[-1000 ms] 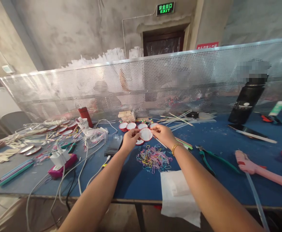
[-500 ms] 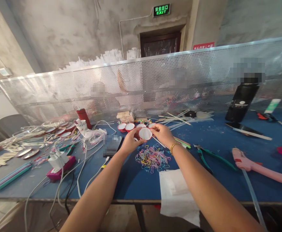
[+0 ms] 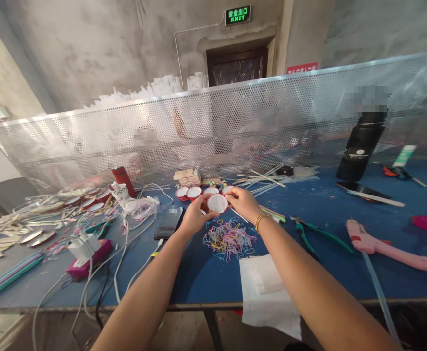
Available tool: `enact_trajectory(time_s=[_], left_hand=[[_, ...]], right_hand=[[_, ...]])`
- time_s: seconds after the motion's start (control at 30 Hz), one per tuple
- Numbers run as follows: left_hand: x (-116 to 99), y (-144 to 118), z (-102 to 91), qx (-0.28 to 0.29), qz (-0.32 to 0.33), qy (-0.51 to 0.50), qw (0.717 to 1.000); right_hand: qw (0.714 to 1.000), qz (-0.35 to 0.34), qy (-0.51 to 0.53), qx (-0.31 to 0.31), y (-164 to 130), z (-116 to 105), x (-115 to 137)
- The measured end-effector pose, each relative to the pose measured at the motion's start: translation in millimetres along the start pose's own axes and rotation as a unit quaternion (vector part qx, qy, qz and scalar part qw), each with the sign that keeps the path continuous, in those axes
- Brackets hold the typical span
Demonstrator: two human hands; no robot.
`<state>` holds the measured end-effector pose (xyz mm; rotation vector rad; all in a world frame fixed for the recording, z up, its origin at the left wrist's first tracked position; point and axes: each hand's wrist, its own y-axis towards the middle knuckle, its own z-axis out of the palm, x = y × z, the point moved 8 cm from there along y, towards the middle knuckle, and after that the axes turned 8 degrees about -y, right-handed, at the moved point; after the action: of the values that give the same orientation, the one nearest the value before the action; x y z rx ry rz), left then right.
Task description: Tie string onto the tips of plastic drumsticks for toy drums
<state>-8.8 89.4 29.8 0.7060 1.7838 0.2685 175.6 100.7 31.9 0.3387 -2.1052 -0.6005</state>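
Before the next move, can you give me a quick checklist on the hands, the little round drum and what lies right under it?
1. Left hand grips the small red-rimmed drum: ok.
2. Right hand grips its other side: ok.
3. Drum held above the blue table, white face toward the camera: ok.
4. Rubber bands piled right below the drum: ok.
5. Pliers lie apart from the right forearm: ok.
6. Drum's far face: cannot tell.
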Motion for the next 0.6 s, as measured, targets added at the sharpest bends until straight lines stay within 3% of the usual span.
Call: enact_trajectory(time_s=[0.27, 0.6], left_hand=[[-1.0, 0.2, 0.5, 0.006, 0.000, -0.001, 1.000], [10.1, -1.6, 4.2, -0.014, -0.081, -0.144, 0.986]], right_hand=[[1.000, 0.011, -0.001, 0.004, 0.5, -0.7, 1.2], [1.000, 0.015, -0.014, 0.015, -0.5, 2.4, 0.4]])
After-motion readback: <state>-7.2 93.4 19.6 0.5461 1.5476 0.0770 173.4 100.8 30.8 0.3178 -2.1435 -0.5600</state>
